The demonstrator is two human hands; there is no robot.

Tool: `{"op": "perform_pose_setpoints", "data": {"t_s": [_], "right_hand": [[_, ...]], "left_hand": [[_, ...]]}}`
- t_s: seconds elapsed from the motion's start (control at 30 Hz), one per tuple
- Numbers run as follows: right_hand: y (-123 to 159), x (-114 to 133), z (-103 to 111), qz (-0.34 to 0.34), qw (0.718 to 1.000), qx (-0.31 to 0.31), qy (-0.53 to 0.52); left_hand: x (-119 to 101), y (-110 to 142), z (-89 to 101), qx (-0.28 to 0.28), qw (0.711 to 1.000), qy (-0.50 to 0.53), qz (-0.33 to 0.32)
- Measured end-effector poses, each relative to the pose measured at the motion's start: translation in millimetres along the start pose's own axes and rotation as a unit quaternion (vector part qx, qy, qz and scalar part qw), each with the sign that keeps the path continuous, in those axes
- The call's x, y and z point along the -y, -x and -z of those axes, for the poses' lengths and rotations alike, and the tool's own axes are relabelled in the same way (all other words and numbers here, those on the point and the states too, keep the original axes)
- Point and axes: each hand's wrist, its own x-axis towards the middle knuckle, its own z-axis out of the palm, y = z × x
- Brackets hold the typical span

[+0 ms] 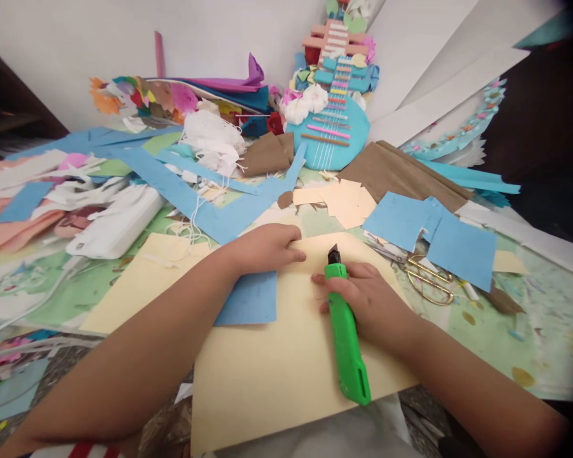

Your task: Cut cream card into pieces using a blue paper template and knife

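Note:
My right hand (367, 299) is wrapped round a green utility knife (346, 337), its dark blade tip pointing away from me. Under it lies a large cream paper sheet (267, 388) that hangs over the near table edge. My left hand (272, 248) rests on the sheet's far part with fingers curled and pressed together; whatever they hold, if anything, is hidden. A blue paper square (253, 299) lies on the cream sheet, partly covered by my left wrist.
Gold-handled scissors (430, 280) lie at the right beside blue paper pieces (463, 248). A white power bank-like box (117, 219) with a cable sits left. A blue paper guitar (334, 130) leans at the back near brown paper (401, 172) and white strings (212, 140).

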Motion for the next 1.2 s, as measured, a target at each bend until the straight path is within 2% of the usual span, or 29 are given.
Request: {"op": "perform_pose_setpoints", "data": {"t_s": [0.2,0.37,0.53,0.7,0.8,0.87,1.07,1.2], "right_hand": [[0,3,1,0.013,0.999,-0.018,0.035],[1,4,0,0.001,0.999,-0.009,0.04],[0,4,0,-0.016,1.0,-0.009,0.021],[-4,-2,-3,-0.031,0.998,-0.041,-0.023],[-3,-5,-3,-0.024,0.997,-0.055,-0.052],[-3,-6,-1,-0.007,0.998,-0.059,-0.035],[-13,3,12,0.018,0.999,0.022,0.033],[-17,9,17,0.029,0.989,0.077,0.12]], "left_hand": [[0,0,2.9,0.004,1.0,0.008,-0.002],[-2,-1,4.2,0.012,1.0,0.017,-0.012],[-3,-3,5.0,0.013,1.0,0.011,-0.012],[0,-3,4.0,0.0,0.999,0.032,0.0],[1,-3,3.1,-0.003,0.999,0.041,0.001],[2,-4,2.2,-0.006,0.999,0.041,0.001],[4,-8,-4.6,-0.019,1.0,-0.002,0.006],[5,-8,-8.3,-0.024,0.999,-0.029,0.0]]}}
